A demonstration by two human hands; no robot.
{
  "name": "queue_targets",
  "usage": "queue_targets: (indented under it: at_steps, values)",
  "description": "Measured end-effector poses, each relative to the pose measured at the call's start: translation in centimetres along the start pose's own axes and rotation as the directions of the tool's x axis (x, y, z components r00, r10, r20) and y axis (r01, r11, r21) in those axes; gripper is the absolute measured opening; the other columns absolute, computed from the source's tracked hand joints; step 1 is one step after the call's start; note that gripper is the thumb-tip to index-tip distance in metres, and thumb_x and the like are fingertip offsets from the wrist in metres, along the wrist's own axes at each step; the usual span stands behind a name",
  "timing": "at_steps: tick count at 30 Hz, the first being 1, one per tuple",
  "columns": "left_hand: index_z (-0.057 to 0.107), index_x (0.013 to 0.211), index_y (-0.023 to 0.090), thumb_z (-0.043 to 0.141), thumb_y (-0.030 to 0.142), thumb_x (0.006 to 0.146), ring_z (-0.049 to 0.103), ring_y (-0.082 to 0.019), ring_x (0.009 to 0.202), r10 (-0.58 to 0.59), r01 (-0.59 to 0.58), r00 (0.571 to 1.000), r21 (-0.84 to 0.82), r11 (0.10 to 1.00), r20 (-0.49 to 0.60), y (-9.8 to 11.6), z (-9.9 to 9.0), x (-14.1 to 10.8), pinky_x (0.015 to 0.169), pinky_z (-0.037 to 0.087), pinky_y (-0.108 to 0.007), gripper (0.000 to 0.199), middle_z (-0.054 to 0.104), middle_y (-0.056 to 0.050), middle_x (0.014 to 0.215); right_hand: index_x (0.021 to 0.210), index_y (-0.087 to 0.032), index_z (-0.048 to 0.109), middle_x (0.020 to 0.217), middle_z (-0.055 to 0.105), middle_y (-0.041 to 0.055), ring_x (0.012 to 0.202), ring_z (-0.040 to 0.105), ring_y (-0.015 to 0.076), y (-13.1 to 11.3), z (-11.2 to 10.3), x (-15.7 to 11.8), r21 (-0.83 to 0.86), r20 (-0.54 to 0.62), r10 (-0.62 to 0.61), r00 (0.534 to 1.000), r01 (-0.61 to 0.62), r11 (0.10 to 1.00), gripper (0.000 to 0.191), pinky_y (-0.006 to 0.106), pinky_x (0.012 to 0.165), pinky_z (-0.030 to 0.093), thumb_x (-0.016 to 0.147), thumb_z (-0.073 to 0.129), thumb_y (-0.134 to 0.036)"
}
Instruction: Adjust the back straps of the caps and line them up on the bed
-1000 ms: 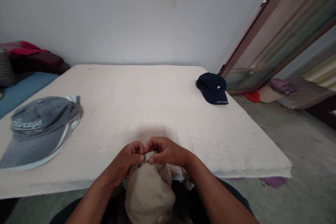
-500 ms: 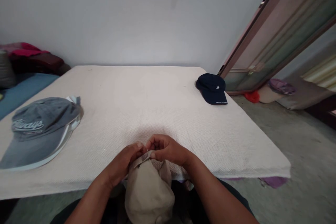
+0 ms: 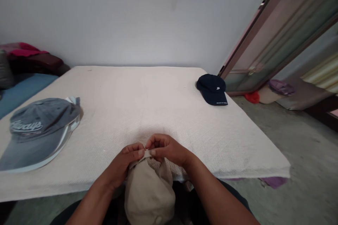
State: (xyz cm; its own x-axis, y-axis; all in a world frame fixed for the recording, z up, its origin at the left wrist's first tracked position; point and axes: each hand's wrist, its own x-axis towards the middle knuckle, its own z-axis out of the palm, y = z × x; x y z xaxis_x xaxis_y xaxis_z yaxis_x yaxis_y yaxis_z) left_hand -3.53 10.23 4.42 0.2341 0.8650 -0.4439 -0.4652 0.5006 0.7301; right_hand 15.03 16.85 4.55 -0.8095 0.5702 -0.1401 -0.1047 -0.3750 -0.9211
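A beige cap hangs at the table's near edge, its back strap uppermost. My left hand pinches the left part of that strap between thumb and fingers. Close beside it, my right hand grips the strap's other part, the fingertips of both hands almost touching. On the left of the table lies a grey cap with white lettering, on top of a white-edged cap or visor. A navy cap rests near the right edge.
The table has a pale textured cover and stands against a white wall. Behind it on the left are a blue surface and pink cloth. A glass-panelled door frame and red and purple items stand at the right.
My left thumb has moved onto the strap, stretching toward the right hand. The view has shifted very slightly; the caps on the table lie as before.
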Motion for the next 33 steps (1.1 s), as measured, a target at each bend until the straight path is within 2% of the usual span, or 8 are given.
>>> queue_targets:
  at_steps: [7, 10, 14, 18, 22, 24, 28, 33]
  values:
    - [0.069, 0.077, 0.017, 0.066, 0.023, 0.077, 0.066, -0.018, 0.053, -0.011, -0.072, 0.970, -0.330, 0.941, -0.242, 2.5, -1.2, -0.8, 0.057, 0.055, -0.032, 0.006, 0.072, -0.004, 0.063, 0.087, -0.017, 0.066, 0.078, 0.057, -0.0008, 0.069, 0.048, 0.0108, -0.6, -0.9, -0.7, -0.152, -0.042, 0.055, 0.998, -0.060, 0.987, 0.019, 0.025, 0.065, 0.036, 0.078, 0.069, -0.033]
    - [0.069, 0.072, 0.015, 0.062, 0.025, 0.082, 0.066, -0.019, 0.050, -0.091, 0.009, 0.981, -0.430, 0.903, -0.172, 3.1, -1.2, -0.8, 0.054, 0.055, -0.032, 0.016, 0.071, -0.005, 0.059, 0.081, -0.016, 0.065, 0.073, 0.055, -0.0020, 0.064, 0.046, 0.0099, -0.4, -1.4, -0.9, 0.008, -0.062, 0.064, 0.996, -0.064, 0.998, 0.021, 0.024, 0.061, 0.035, 0.074, 0.073, -0.034]
    - [0.071, 0.077, 0.016, 0.061, 0.030, 0.083, 0.070, -0.022, 0.060, -0.183, 0.148, 0.982, -0.426, 0.892, -0.042, 2.8, -0.2, -0.7, 0.060, 0.056, -0.034, 0.018, 0.072, -0.007, 0.065, 0.076, -0.015, 0.060, 0.067, 0.054, -0.0026, 0.058, 0.045, 0.0087, -0.6, -1.4, -0.9, 0.338, -0.210, -0.014, 0.978, 0.086, 0.937, 0.024, 0.022, 0.055, 0.034, 0.070, 0.076, -0.033]
    - [0.074, 0.076, 0.014, 0.075, 0.032, 0.071, 0.072, -0.028, 0.071, -0.205, 0.198, 0.979, -0.349, 0.916, 0.019, 1.7, 0.5, -0.9, 0.071, 0.056, -0.038, 0.018, 0.073, -0.008, 0.064, 0.073, -0.016, 0.057, 0.065, 0.053, -0.0029, 0.055, 0.045, 0.0089, -0.9, -1.5, -0.8, 0.393, -0.279, -0.058, 0.959, 0.169, 0.904, 0.029, 0.022, 0.053, 0.036, 0.072, 0.073, -0.039]
    - [0.075, 0.074, 0.016, 0.082, 0.019, 0.058, 0.072, -0.032, 0.080, -0.077, 0.121, 0.986, -0.315, 0.941, 0.150, 0.9, 0.5, -1.2, 0.080, 0.055, -0.040, 0.018, 0.074, -0.007, 0.062, 0.075, -0.016, 0.056, 0.064, 0.053, -0.0023, 0.054, 0.045, 0.0095, -0.7, -1.7, -0.7, 0.402, -0.306, -0.059, 0.950, 0.185, 0.897, 0.026, 0.023, 0.052, 0.036, 0.075, 0.070, -0.038]
    - [0.076, 0.079, 0.016, 0.080, 0.016, 0.059, 0.071, -0.034, 0.088, -0.053, 0.099, 0.989, -0.346, 0.933, 0.140, 0.8, 0.5, -1.0, 0.085, 0.053, -0.042, 0.020, 0.076, -0.008, 0.068, 0.074, -0.017, 0.056, 0.063, 0.052, -0.0028, 0.053, 0.044, 0.0095, -0.6, -1.8, -0.7, 0.410, -0.317, -0.055, 0.947, 0.189, 0.892, 0.025, 0.023, 0.051, 0.035, 0.076, 0.069, -0.037]
    - [0.075, 0.083, 0.013, 0.068, 0.031, 0.073, 0.069, -0.036, 0.095, -0.150, 0.160, 0.987, -0.459, 0.874, 0.057, 1.4, 0.5, -0.1, 0.088, 0.051, -0.047, 0.023, 0.077, -0.013, 0.078, 0.073, -0.017, 0.056, 0.063, 0.052, -0.0028, 0.055, 0.044, 0.0099, -0.7, -1.7, -0.7, 0.426, -0.326, -0.053, 0.944, 0.196, 0.883, 0.021, 0.023, 0.052, 0.035, 0.075, 0.067, -0.035]
    - [0.074, 0.088, 0.015, 0.058, 0.030, 0.081, 0.071, -0.032, 0.090, -0.039, 0.003, 0.998, -0.515, 0.857, -0.059, 2.6, 0.7, 0.6, 0.087, 0.052, -0.045, 0.024, 0.077, -0.010, 0.081, 0.072, -0.015, 0.060, 0.066, 0.056, -0.0006, 0.060, 0.047, 0.0114, -0.9, -1.4, -1.2, 0.408, -0.264, -0.047, 0.963, 0.156, 0.900, 0.020, 0.024, 0.056, 0.038, 0.077, 0.065, -0.034]
